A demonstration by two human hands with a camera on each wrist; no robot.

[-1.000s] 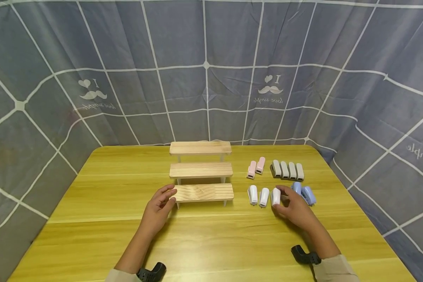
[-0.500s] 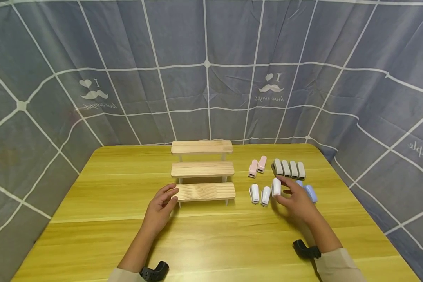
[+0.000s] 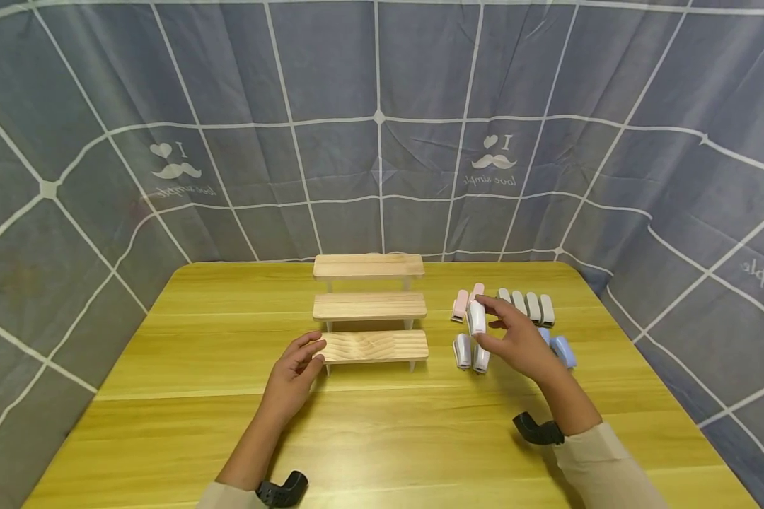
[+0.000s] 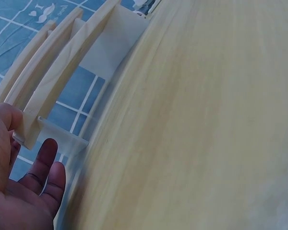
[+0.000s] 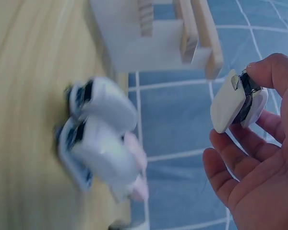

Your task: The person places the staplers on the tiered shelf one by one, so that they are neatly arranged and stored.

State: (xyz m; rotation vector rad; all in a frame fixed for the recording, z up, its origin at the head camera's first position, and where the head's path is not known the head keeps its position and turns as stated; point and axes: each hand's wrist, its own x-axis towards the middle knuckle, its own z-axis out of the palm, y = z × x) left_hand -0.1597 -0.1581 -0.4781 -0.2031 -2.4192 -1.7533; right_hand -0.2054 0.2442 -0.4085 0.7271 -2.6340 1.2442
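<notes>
My right hand (image 3: 518, 339) pinches a small white stapler (image 3: 477, 317) between thumb and fingertips, raised over two more white staplers (image 3: 462, 350). The right wrist view shows the held stapler (image 5: 236, 101) side-on, with dark metal between its white halves. My left hand (image 3: 293, 375) grips the left end of the lowest step of a three-step wooden display stand (image 3: 372, 346). In the left wrist view its thumb lies at the end of the front board (image 4: 62, 72), while two fingers stand off below it.
Two pink staplers (image 3: 460, 305) lie behind the white ones. A row of grey staplers (image 3: 533, 308) lies at the back right, and blue ones (image 3: 563, 351) lie beyond my right hand. A grey-blue checked curtain (image 3: 331, 162) surrounds the wooden table (image 3: 382, 438).
My right hand has lifted the rightmost white stapler off the table and carried it left, over the other white ones. The left hand has stayed at the stand.
</notes>
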